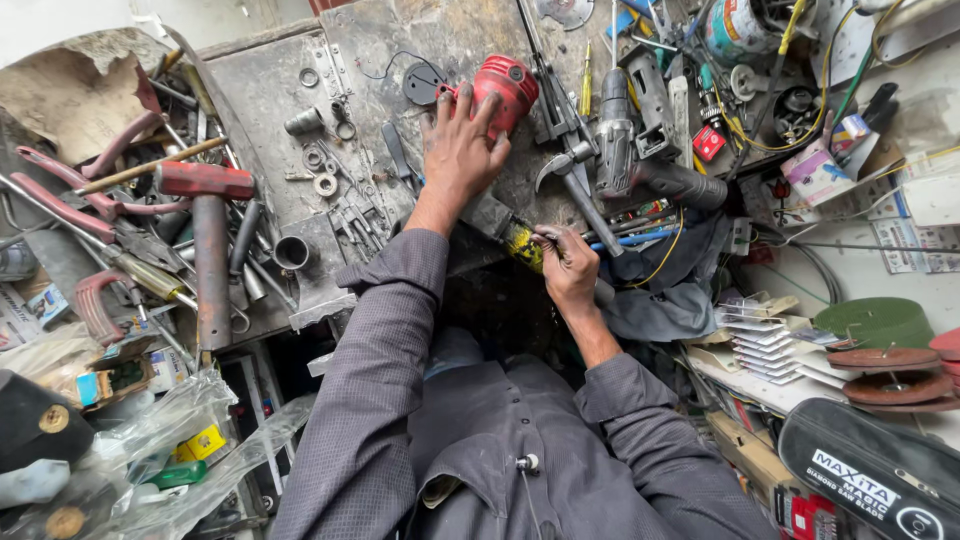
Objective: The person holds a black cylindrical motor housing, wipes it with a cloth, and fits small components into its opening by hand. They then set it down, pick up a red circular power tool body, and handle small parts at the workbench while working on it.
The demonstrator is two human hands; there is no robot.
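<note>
My left hand [462, 140] reaches forward across the dark workbench [270, 90], fingers spread and resting on a red power-tool body [508, 88]. My right hand [567, 265] sits closer to me, closed around a thin metal tool [592, 212] beside a yellow and black part [522, 243]. Both arms wear grey sleeves.
A large hammer with a red head [208, 240] lies left among pliers, washers and short tubes. A grey drill [640, 150], wires and boxes crowd the right. Grinding discs [885, 360] and a black case [870, 465] lie right; plastic bags [160, 440] lower left.
</note>
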